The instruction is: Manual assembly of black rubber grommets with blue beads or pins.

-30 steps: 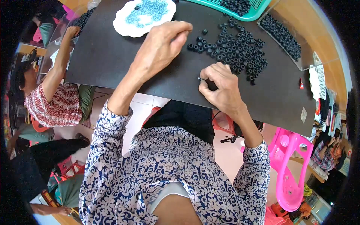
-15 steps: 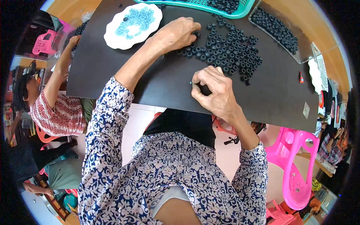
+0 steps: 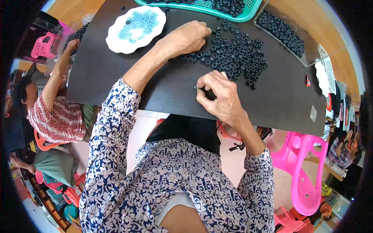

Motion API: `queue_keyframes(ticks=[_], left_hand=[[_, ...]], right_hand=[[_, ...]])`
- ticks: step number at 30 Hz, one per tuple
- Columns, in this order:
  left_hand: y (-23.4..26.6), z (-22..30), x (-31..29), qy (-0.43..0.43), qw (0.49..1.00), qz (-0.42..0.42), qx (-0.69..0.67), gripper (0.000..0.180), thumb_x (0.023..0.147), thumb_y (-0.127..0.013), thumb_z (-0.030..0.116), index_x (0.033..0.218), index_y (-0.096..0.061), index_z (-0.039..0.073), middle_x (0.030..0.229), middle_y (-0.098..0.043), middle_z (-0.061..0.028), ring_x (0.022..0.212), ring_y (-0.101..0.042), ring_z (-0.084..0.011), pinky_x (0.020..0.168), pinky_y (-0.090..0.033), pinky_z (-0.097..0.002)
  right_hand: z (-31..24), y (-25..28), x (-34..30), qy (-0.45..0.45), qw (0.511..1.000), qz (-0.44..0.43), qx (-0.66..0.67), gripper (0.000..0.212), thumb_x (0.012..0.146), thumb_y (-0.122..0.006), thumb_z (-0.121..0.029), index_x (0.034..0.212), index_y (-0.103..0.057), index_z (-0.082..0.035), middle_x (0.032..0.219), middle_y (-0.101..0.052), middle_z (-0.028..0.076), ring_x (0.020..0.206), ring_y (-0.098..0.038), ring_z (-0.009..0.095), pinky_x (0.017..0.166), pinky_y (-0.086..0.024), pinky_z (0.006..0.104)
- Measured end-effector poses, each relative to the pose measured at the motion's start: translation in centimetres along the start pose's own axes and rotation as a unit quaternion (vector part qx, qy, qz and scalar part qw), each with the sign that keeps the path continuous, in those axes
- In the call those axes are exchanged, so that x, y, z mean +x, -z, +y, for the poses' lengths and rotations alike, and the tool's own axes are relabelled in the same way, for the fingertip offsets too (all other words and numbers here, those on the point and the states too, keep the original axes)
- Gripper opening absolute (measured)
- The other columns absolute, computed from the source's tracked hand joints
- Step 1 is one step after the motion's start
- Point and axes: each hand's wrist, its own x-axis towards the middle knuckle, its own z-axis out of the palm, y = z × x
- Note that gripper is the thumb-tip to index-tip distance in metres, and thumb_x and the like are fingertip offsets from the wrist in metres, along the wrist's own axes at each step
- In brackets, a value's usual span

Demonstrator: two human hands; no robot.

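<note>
A loose pile of small black ring-shaped pieces (image 3: 241, 54) is spread over the dark table (image 3: 97, 77). My left hand (image 3: 190, 37) is at the pile's left edge with fingers curled down and closed; what they hold, if anything, is hidden. Nearer to me, just below the pile, my right hand (image 3: 221, 95) is closed with thumb and forefinger pinched. A tiny pale bluish tip shows at its fingertips, too small to name. Left of my left hand stands a white scalloped plate (image 3: 112, 39) with small clear-blue beads (image 3: 143, 21) and one black piece on it.
A green basket (image 3: 250, 14) with black pieces stands at the far edge. At the far right is a clear tray (image 3: 307, 64) full of them. A small red tube (image 3: 307, 80) lies on the right. A co-worker (image 3: 58, 120) sits at left; a pink stool (image 3: 299, 167) stands at right.
My left hand has shifted slightly right and nearer along the pile's edge. The right hand keeps its pinch in nearly the same place. The whole view has moved a little.
</note>
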Motion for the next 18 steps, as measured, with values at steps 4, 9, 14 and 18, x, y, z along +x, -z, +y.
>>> queue_keyframes(ticks=[4,9,14,18], left_hand=[[1.8,0.8,-0.3,0.062,0.994,-0.015,-0.086,0.028,0.086,-0.059,0.013,0.109,-0.059,-0.001,0.089,-0.067,-0.0176,0.087,-0.063,-0.0333,0.079,-0.050,-0.0368],[5.2,3.6,-4.5,0.161,0.848,0.062,-0.502,0.027,0.094,-0.055,0.019,0.113,-0.060,0.000,0.085,-0.066,-0.0071,0.081,-0.061,-0.0144,0.075,-0.049,-0.0279],[3.6,5.5,-9.2,0.182,0.522,0.106,-0.826,0.026,0.096,-0.054,0.016,0.111,-0.058,-0.005,0.087,-0.066,-0.0149,0.078,-0.063,-0.0190,0.072,-0.051,-0.0283],[2.7,6.7,-10.9,0.186,0.442,0.147,-0.865,0.024,0.098,-0.052,0.016,0.106,-0.059,-0.005,0.083,-0.065,-0.0137,0.074,-0.061,-0.0199,0.071,-0.051,-0.0299]], right_hand=[[0.2,0.0,-0.1,0.003,1.000,-0.003,-0.001,0.020,0.066,-0.067,0.006,0.077,-0.055,-0.006,0.070,-0.055,0.003,0.061,-0.052,0.016,0.061,-0.040,0.0282],[1.2,0.1,-0.5,-0.113,0.980,0.080,0.141,0.021,0.073,-0.061,0.013,0.087,-0.057,-0.003,0.083,-0.059,0.001,0.072,-0.051,0.006,0.068,-0.043,0.0206],[0.7,0.0,2.5,-0.156,0.917,0.120,0.348,0.016,0.084,-0.060,0.010,0.094,-0.056,-0.002,0.095,-0.061,0.002,0.086,-0.056,0.005,0.076,-0.044,0.0188],[1.0,-1.6,3.7,-0.154,0.915,0.104,0.359,0.015,0.084,-0.060,0.010,0.094,-0.057,-0.001,0.094,-0.061,0.002,0.086,-0.057,0.005,0.076,-0.044,0.0186]])
